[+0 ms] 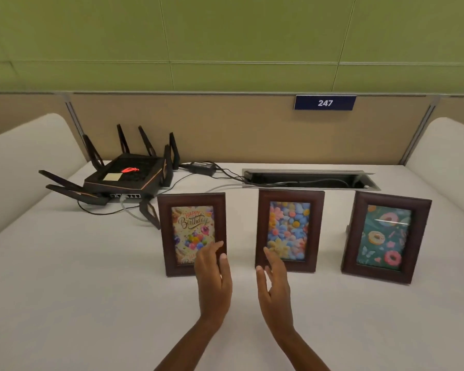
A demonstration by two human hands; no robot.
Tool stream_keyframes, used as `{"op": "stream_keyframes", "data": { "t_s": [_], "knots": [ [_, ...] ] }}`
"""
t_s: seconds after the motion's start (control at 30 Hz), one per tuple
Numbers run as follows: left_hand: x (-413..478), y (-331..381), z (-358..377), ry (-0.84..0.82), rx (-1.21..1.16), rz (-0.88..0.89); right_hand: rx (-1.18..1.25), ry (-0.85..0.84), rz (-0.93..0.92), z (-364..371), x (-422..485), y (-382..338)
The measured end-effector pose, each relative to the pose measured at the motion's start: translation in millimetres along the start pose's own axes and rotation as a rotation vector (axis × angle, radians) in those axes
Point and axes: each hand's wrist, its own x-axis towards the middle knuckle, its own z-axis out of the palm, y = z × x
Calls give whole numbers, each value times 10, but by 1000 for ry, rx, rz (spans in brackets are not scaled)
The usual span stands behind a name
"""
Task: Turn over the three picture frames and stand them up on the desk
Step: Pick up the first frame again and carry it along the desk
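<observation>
The left hand [213,279] and the right hand [275,282] are held open and empty, fingers spread, just in front of the dark brown wooden frame with the flower picture [289,230], which is taken as landmark. Three frames are counted upright on the white desk [78,303]: the birthday-picture frame [192,234] to its left, the doughnut-picture frame [386,236] to its right. The standing step is judged complete, so only withdrawal without brushing a frame seems called for.
</observation>
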Motion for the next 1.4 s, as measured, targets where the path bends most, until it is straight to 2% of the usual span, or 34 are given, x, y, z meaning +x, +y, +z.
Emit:
{"op": "stream_keyframes", "data": {
  "t_s": [0.17, 0.27, 0.37, 0.47, 0.57, 0.87, 1.1, 1.4],
  "knots": [
    [389, -357, -441, 158, 83, -52, -29, -143, 53, 419, 16, -79],
    [561, -549, -601, 183, 81, -129, -46, -174, 116, 601, 45, -91],
    [641, -726, -691, 97, 16, -233, -27, -192, 204, 737, 81, -92],
    [666, -864, -746, -83, -123, -324, 9, -197, 253, 813, 120, -88],
    [667, -951, -766, -224, -138, -328, 26, -194, 263, 832, 175, -98],
    [736, -1062, -849, -332, -140, -295, 20, -139, 272, 856, 304, -112],
    [948, -1147, -1138, -283, -126, -243, 43, -138, 224, 1142, 353, -312],
    [1288, -1463, -1804, -133, -101, -254, 77, -254, 110, 1857, 460, -789]
  ]
}}
